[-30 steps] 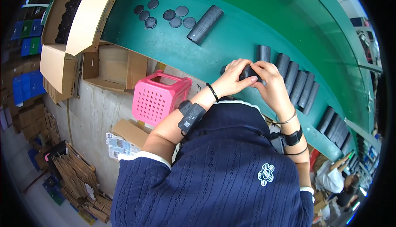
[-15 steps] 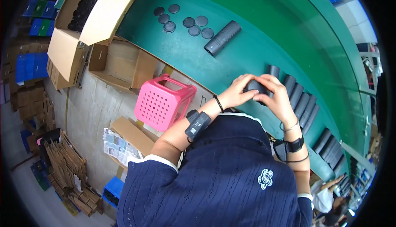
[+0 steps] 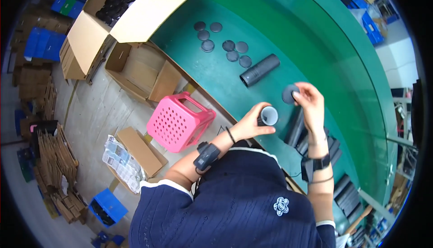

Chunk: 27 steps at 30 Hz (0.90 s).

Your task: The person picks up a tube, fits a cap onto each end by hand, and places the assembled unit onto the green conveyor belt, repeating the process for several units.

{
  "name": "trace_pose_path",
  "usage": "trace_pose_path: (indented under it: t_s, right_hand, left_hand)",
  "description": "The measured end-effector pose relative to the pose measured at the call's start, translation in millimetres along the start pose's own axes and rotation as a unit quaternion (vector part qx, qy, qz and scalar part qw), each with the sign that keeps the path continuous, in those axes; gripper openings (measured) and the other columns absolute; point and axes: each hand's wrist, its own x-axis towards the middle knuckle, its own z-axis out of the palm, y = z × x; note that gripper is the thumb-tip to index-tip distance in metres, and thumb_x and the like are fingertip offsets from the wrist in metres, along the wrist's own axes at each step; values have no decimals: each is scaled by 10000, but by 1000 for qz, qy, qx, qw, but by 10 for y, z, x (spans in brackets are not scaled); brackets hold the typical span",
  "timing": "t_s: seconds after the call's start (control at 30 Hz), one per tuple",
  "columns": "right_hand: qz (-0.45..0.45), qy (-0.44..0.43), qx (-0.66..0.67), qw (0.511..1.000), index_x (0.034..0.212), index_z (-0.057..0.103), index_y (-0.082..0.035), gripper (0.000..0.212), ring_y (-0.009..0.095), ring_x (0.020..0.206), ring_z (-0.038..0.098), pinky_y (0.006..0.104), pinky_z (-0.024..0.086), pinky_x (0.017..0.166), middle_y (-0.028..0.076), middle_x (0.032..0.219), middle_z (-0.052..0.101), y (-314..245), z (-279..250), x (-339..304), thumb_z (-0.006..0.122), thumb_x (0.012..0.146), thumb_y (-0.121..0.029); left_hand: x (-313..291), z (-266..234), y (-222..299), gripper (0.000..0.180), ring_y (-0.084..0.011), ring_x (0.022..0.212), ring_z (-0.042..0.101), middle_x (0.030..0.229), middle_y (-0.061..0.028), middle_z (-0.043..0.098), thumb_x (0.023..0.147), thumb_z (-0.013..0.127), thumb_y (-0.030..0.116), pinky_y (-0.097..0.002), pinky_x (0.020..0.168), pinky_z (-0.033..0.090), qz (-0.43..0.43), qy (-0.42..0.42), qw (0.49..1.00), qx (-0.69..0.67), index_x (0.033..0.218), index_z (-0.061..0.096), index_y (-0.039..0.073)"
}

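My left hand [image 3: 251,124] is closed round a dark tube [image 3: 269,116], whose open end faces up and shows a pale inside. Up and to the right of it, my right hand [image 3: 310,103] pinches a flat round black cap [image 3: 289,94] by its edge, apart from the tube. Another black ribbed tube [image 3: 260,70] lies on its side on the green bench. Several loose black caps [image 3: 232,56] lie flat on the bench to the left of that tube.
An open carton [image 3: 155,16] of black caps stands at the far left. Below it are an open cardboard box [image 3: 135,70] and a pink stool [image 3: 173,121]. More dark tubes [image 3: 295,128] lie in rows along the green bench [image 3: 216,74] at right, partly behind my right arm.
My hands were together over a dark round piece. Now they are apart: the right has moved up with a cap, and the tube's open end shows in the left. The view has shifted.
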Motion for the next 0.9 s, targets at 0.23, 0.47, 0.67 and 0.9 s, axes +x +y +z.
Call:
trace_pose_path:
  t_s: [0.23,0.47,0.67,0.9]
  right_hand:
    - [-17,-160,-152,975,973,677,7,217,93,678,614,247,530,550,34,789,634,667,1012,1647,745,768,-10]
    - [-188,-103,-465,859,1063,682,-50,412,342,882,645,393,518,827,142,943,669,1012,1497,2253,753,661,3]
    - [-237,-172,-520,802,1193,638,-114,583,356,1006,575,398,491,927,142,1067,597,1009,1351,2406,792,637,-31]
    - [113,-354,379,847,1420,345,6,727,305,1202,539,385,501,993,184,1336,489,280,729,1547,740,829,-143]
  left_hand:
    - [-505,-357,179,680,-143,1142,499,1186,-55,525,780,806,153,-313,982,417,-61,101,993,-13,1318,404,45]
    - [-898,-559,179,652,-126,1127,514,1170,-34,531,784,786,89,-308,982,419,-103,182,975,-69,1315,409,58]
    - [-850,-567,222,640,-129,1119,513,1169,-33,522,783,776,65,-308,982,418,-101,202,972,-70,1312,415,54]
    - [-532,-429,234,653,-125,1130,501,1178,-26,511,779,775,49,-305,990,411,-85,147,976,-134,1322,411,55]
